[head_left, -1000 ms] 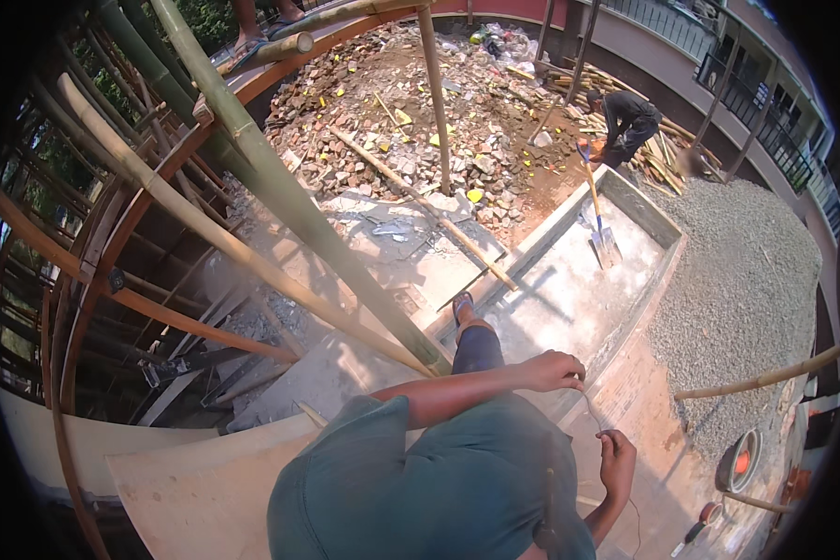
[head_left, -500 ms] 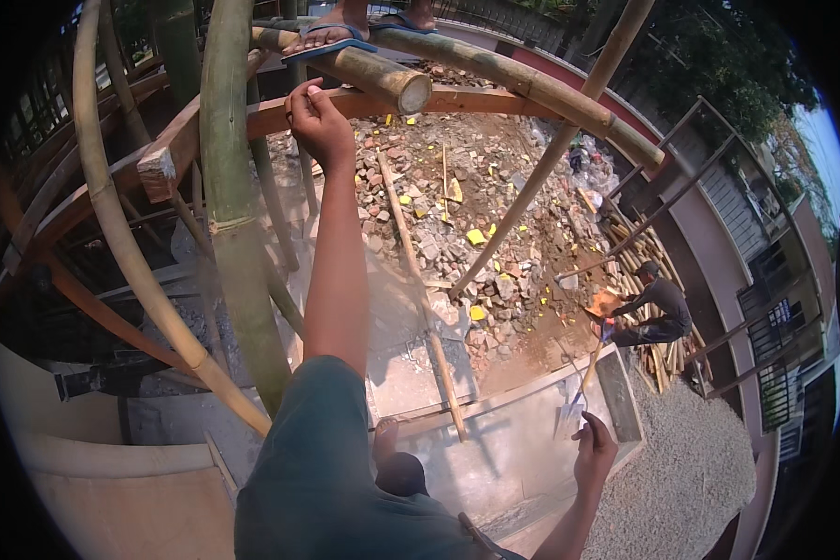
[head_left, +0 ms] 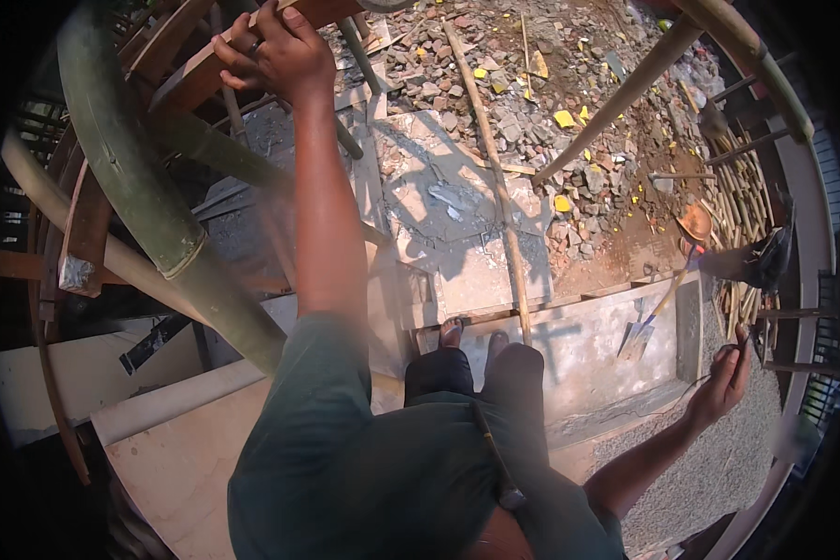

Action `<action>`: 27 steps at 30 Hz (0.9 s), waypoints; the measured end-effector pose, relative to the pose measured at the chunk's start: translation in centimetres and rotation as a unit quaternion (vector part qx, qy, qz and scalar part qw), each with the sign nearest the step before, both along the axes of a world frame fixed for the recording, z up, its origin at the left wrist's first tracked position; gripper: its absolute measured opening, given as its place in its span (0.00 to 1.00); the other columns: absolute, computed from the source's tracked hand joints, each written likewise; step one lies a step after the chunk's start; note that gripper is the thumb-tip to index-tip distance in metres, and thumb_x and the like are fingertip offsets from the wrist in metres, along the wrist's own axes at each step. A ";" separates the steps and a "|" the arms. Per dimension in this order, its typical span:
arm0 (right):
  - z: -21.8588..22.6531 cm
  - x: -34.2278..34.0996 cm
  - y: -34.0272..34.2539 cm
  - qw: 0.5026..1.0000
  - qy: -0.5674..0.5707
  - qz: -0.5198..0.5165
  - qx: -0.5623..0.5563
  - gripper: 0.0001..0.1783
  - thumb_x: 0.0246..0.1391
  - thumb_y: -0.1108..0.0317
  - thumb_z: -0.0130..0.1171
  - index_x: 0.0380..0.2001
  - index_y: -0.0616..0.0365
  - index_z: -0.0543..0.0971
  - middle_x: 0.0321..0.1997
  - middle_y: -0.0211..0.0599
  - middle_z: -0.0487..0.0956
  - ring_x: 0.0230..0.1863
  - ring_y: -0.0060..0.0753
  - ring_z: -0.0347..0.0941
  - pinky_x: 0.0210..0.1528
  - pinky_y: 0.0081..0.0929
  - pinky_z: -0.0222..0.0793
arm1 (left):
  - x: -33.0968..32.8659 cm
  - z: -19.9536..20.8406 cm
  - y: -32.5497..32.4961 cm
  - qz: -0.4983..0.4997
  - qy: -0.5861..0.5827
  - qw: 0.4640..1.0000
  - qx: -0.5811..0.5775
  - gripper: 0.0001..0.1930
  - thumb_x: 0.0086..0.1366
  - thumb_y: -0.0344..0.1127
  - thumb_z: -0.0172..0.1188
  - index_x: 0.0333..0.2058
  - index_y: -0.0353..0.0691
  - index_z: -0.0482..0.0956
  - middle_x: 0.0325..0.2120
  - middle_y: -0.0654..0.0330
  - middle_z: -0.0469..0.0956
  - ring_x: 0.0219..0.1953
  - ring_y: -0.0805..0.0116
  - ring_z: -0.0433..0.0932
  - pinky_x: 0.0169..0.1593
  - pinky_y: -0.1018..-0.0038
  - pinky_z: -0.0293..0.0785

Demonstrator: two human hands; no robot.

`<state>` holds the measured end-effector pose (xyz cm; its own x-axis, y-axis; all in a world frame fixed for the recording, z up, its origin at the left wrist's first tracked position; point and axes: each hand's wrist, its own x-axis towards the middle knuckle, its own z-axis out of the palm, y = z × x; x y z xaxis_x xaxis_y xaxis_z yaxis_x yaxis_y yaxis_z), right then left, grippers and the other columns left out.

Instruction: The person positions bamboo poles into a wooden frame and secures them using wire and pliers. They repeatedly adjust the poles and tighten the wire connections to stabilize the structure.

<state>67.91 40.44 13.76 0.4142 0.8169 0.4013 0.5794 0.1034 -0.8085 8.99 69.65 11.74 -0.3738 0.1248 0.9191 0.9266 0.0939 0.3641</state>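
At the upper left, my left hand (head_left: 282,51) has its fingers curled over the edge of a reddish wooden beam (head_left: 201,77). A thick green bamboo pole (head_left: 126,159) leans just left of that forearm. Out to the lower right, above the grey gravel (head_left: 719,467), is my right hand (head_left: 721,381). Its fingers are pressed together, with something small and dark at their tips that I cannot make out. A tool with a slim handle and a dark head (head_left: 511,497) hangs against my green shirt at the waist.
My feet (head_left: 452,332) are by a shallow concrete-edged trough (head_left: 588,373) with a shovel (head_left: 637,341) in it. A long bamboo pole (head_left: 499,177) slants across the rubble (head_left: 513,121). Another person (head_left: 761,261) bends near an orange pan (head_left: 694,222). Pale board (head_left: 187,448) lies lower left.
My view has tipped downward, showing both my legs and feet. My left hand has come onto the wooden beam; my right hand is farther out to the right. The sandalled feet above are out of sight.
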 end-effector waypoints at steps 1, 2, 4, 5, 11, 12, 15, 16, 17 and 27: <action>0.0 -0.3 3.1 0.999 -0.023 0.030 0.018 0.18 0.70 0.69 0.46 0.56 0.65 0.75 0.29 0.24 0.69 0.32 0.15 0.61 0.33 0.16 0.54 | 0.5 -0.1 -0.4 0.029 0.005 0.998 -0.047 0.16 0.72 0.51 0.47 0.50 0.54 0.78 0.58 0.59 0.64 0.70 0.44 0.43 0.63 0.33 0.36; 1.1 -0.8 5.8 0.996 -0.052 0.061 0.037 0.18 0.70 0.69 0.46 0.57 0.65 0.74 0.30 0.26 0.70 0.33 0.16 0.63 0.34 0.16 0.56 | 0.8 0.0 -0.5 0.046 0.007 0.997 -0.057 0.15 0.72 0.48 0.48 0.51 0.54 0.77 0.59 0.59 0.64 0.71 0.44 0.45 0.63 0.31 0.37; 3.9 -2.2 10.9 0.981 -0.060 0.148 0.108 0.19 0.70 0.70 0.44 0.61 0.63 0.70 0.35 0.31 0.76 0.38 0.19 0.70 0.40 0.16 0.63 | 1.6 0.2 -0.4 0.062 -0.006 0.992 -0.106 0.17 0.73 0.47 0.48 0.56 0.56 0.73 0.62 0.59 0.60 0.72 0.48 0.43 0.65 0.34 0.37; 5.1 -1.7 13.6 0.965 -0.080 0.213 0.130 0.20 0.70 0.72 0.44 0.63 0.61 0.67 0.37 0.35 0.78 0.37 0.21 0.72 0.41 0.18 0.65 | 2.1 0.4 -0.6 0.041 -0.011 0.990 -0.132 0.18 0.72 0.47 0.49 0.58 0.57 0.71 0.63 0.59 0.59 0.73 0.47 0.42 0.66 0.34 0.37; 15.3 -18.4 20.3 0.878 -0.085 0.393 0.259 0.14 0.63 0.81 0.52 0.49 0.61 0.80 0.32 0.36 0.82 0.37 0.25 0.80 0.42 0.22 0.72 | 0.9 -0.6 -2.9 -0.057 0.007 0.998 0.003 0.19 0.71 0.38 0.51 0.59 0.47 0.69 0.62 0.55 0.61 0.69 0.49 0.52 0.67 0.46 0.47; 16.6 -20.8 21.3 0.849 -0.138 0.417 0.293 0.14 0.62 0.80 0.53 0.49 0.60 0.81 0.32 0.37 0.82 0.36 0.27 0.81 0.41 0.25 0.74 | 1.2 -2.4 -4.0 -0.026 -0.019 0.997 0.063 0.17 0.70 0.35 0.50 0.56 0.44 0.71 0.58 0.53 0.64 0.63 0.52 0.59 0.65 0.50 0.53; 20.0 -27.8 24.1 0.789 -0.231 0.491 0.290 0.17 0.57 0.79 0.57 0.49 0.55 0.82 0.34 0.44 0.84 0.36 0.38 0.83 0.39 0.33 0.77 | 1.9 -9.0 -3.4 -0.100 -0.289 0.945 0.113 0.12 0.65 0.25 0.48 0.47 0.38 0.72 0.43 0.50 0.69 0.46 0.56 0.69 0.56 0.58 0.64; 20.6 -30.3 25.2 0.762 -0.283 0.492 0.313 0.18 0.57 0.79 0.57 0.49 0.54 0.82 0.34 0.45 0.84 0.35 0.38 0.83 0.38 0.33 0.76 | 1.5 -9.2 -2.2 -0.199 -0.396 0.878 0.181 0.13 0.66 0.25 0.47 0.48 0.36 0.72 0.43 0.50 0.70 0.46 0.56 0.70 0.55 0.58 0.65; 20.9 -33.0 26.5 0.730 -0.331 0.494 0.337 0.18 0.57 0.78 0.57 0.50 0.53 0.83 0.34 0.46 0.84 0.34 0.38 0.83 0.37 0.33 0.76 | 0.4 -8.9 -1.0 -0.290 -0.488 0.786 0.245 0.13 0.66 0.24 0.47 0.49 0.35 0.72 0.43 0.49 0.71 0.46 0.55 0.71 0.55 0.59 0.66; 22.1 -43.7 36.0 0.704 -0.445 0.498 0.240 0.15 0.50 0.81 0.57 0.40 0.58 0.85 0.31 0.51 0.83 0.34 0.47 0.82 0.41 0.39 0.77 | -6.5 -5.7 7.3 -0.349 -0.241 0.872 0.243 0.20 0.73 0.40 0.49 0.59 0.35 0.68 0.55 0.52 0.73 0.54 0.57 0.76 0.61 0.62 0.69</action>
<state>24.25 76.47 35.84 -0.8592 0.2064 0.4682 0.2811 0.9550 0.0949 2.50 76.99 6.07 -0.7197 0.1159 0.6846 0.4247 -0.7065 0.5661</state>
